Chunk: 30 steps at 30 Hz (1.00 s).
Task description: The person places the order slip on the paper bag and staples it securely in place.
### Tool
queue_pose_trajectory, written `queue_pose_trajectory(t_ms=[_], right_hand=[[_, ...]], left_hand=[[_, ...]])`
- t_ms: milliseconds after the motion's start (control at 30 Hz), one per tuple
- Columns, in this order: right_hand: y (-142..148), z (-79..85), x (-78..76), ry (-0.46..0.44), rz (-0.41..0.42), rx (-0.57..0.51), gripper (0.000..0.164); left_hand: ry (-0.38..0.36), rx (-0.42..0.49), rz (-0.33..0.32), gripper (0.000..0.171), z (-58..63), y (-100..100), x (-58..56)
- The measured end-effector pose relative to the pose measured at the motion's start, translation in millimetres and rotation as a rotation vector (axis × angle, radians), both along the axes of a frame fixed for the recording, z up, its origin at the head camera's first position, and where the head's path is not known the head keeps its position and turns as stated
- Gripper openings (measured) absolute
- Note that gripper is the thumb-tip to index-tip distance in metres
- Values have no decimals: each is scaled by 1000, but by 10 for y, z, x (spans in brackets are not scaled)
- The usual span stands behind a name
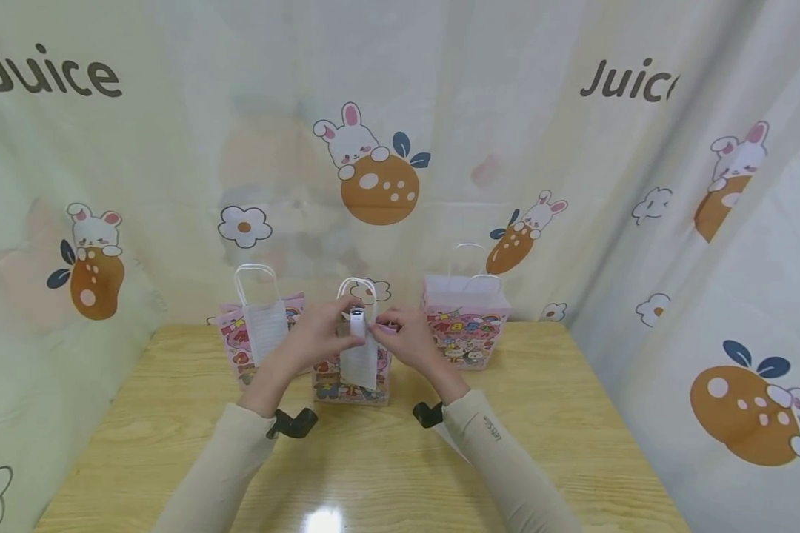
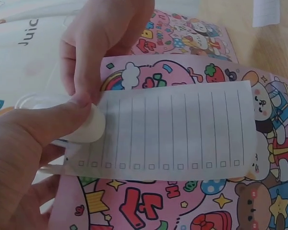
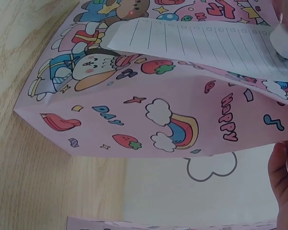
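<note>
The middle pink cartoon gift bag [image 1: 327, 390] stands on the table with a lined checklist slip [image 2: 168, 132] lying against its front. My left hand [image 1: 315, 334] grips a small white stapler [image 1: 358, 326], whose rounded end overlaps the slip's top edge at the bag's mouth. The left thumb [image 2: 79, 100] presses along the stapler. From the other side my right hand [image 1: 408, 339] pinches the bag's top edge, fingertips right beside the stapler and the slip's corner. The bag's white handles [image 1: 358, 281] rise behind the stapler.
At left stands a similar bag [image 1: 236, 348] with a lined slip [image 1: 267, 329] on its front. At right another pink bag [image 1: 467, 337] stands with its mouth spread. A loose white slip [image 1: 452, 442] lies on the wooden table [image 1: 373, 474] by my right wrist. A curtain [image 1: 400, 59] hangs behind.
</note>
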State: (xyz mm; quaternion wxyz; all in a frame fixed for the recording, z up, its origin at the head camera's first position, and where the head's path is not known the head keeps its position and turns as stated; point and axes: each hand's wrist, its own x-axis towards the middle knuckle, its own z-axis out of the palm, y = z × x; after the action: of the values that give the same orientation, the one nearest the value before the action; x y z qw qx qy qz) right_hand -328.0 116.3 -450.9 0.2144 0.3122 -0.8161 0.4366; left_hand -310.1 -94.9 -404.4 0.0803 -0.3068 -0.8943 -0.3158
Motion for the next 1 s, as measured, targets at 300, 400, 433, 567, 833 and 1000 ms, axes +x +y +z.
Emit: queue_pose_trajectory(t_ms=[300, 400, 433, 567, 833, 1000], right_hand=[[0, 21, 27, 5, -4, 16, 4], [-2, 30, 25, 7, -2, 20, 4], [-1, 32, 19, 8, -1, 22, 4], [-1, 34, -7, 15, 8, 27, 3], [-28, 17, 0, -3, 11, 74, 4], [-43, 70, 41, -141, 34, 211, 18]], left_hand=[[-149, 160, -66, 49, -35, -40, -28], [-203, 252, -99, 47, -10, -62, -18], [-211, 270, -107, 47, -3, -66, -18], [-183, 238, -96, 45, 6, -69, -36], [-145, 93, -54, 43, -24, -64, -47], [-140, 86, -72, 39, -27, -55, -54]])
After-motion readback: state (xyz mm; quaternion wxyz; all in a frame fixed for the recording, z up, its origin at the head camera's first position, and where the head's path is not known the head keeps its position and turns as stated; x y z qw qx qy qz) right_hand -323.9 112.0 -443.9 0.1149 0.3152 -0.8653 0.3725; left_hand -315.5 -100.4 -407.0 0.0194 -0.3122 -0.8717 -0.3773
